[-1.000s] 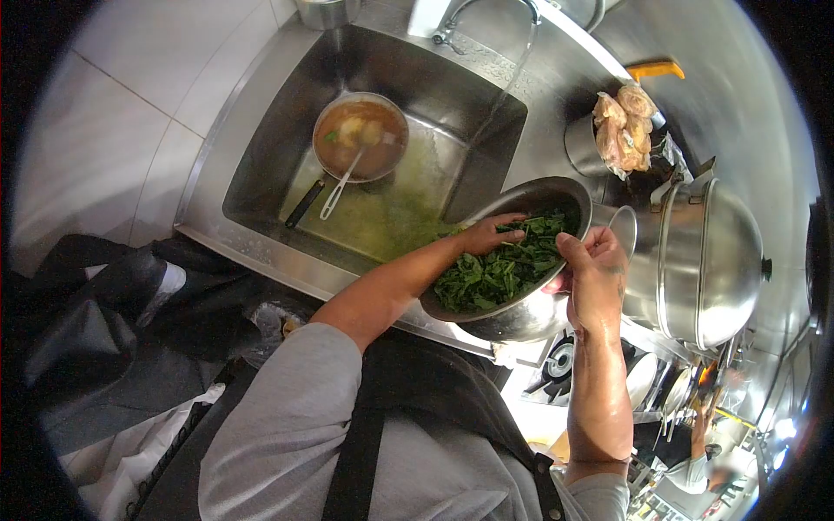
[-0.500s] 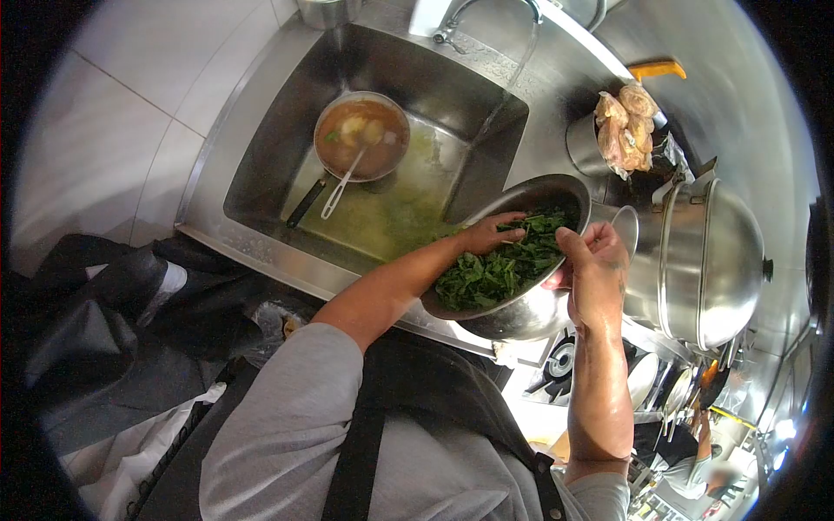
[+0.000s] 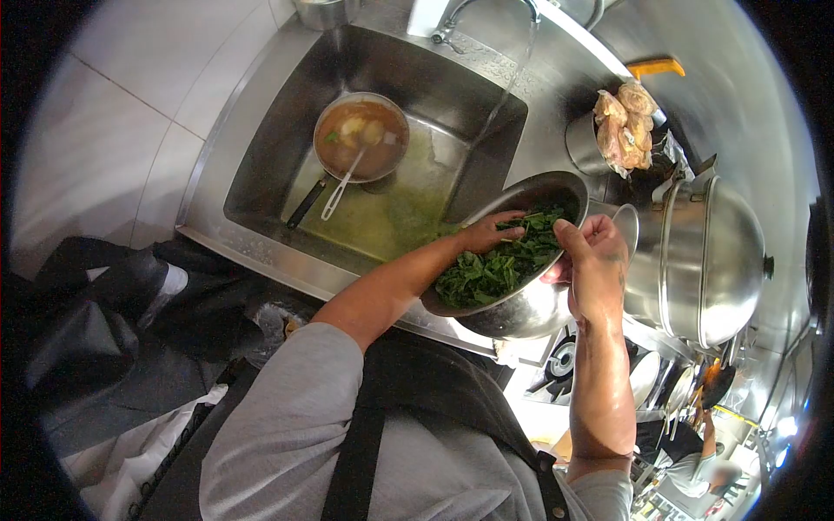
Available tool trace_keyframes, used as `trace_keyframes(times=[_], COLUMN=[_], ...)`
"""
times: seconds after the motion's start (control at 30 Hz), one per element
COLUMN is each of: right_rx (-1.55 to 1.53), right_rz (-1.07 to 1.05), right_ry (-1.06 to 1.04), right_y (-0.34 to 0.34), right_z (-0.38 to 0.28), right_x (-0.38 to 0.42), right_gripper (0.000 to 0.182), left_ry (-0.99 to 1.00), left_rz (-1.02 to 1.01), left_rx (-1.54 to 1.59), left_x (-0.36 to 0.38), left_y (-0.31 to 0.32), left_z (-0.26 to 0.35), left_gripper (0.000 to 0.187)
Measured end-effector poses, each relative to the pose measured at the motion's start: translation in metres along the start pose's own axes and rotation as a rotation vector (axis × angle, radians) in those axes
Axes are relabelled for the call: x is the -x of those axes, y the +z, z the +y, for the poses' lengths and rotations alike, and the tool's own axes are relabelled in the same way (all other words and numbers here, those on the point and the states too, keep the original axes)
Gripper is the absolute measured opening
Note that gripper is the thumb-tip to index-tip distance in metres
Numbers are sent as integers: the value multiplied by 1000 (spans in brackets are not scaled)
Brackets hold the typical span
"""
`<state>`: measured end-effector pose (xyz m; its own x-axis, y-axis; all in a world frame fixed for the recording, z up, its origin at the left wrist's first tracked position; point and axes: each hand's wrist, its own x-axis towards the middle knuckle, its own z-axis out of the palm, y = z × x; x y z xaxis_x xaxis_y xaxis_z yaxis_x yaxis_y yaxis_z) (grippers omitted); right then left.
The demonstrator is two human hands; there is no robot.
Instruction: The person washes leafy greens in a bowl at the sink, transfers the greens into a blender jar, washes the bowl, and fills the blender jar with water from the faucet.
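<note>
A metal bowl (image 3: 519,318) of dark green leaves (image 3: 486,276) is tilted over the near right corner of the sink (image 3: 287,113). My left hand (image 3: 493,233) rests on the leaves inside the bowl, its visible fingers stretched out; the thumb side is partly hidden. On the right, my right hand (image 3: 595,260) grips the bowl's rim, thumb inside and fingers outside. Shallow yellow-green water (image 3: 408,208) covers part of the sink floor.
A pan (image 3: 363,139) of brown liquid with a spoon (image 3: 339,193) stands in the sink. Water runs from the tap (image 3: 445,35). To the right are a pot holding wrapped pieces (image 3: 627,130) and a large domed steel pot (image 3: 704,260). A co-worker (image 3: 691,460) is beyond the stove.
My hands and the bowl have stayed almost in place, with the bowl shifted very slightly. In the background the co-worker's arm and body have moved a little.
</note>
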<state>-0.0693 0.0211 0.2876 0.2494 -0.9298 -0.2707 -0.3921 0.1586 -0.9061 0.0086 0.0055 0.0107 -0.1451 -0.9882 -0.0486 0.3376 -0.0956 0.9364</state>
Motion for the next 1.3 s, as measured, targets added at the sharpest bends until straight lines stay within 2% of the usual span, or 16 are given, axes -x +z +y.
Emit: trace_keyframes(times=[0.27, 0.67, 1.1, 1.3], right_rx=[-33, -38, 66, 68], right_rz=[-27, -21, -14, -28], right_ry=[-7, -1, -41, -23], right_y=[2, 2, 2, 5], right_z=[0, 0, 4, -2], right_x=[-2, -3, -11, -9], right_gripper=[23, 23, 24, 23], left_ry=[-42, -2, -2, -55], left_rz=[-21, -12, 10, -2], left_rx=[55, 18, 29, 203], left_x=[-7, -4, -8, -5], left_y=[-3, -2, -2, -1], left_z=[-15, -8, -18, -16], left_gripper=[73, 65, 68, 69])
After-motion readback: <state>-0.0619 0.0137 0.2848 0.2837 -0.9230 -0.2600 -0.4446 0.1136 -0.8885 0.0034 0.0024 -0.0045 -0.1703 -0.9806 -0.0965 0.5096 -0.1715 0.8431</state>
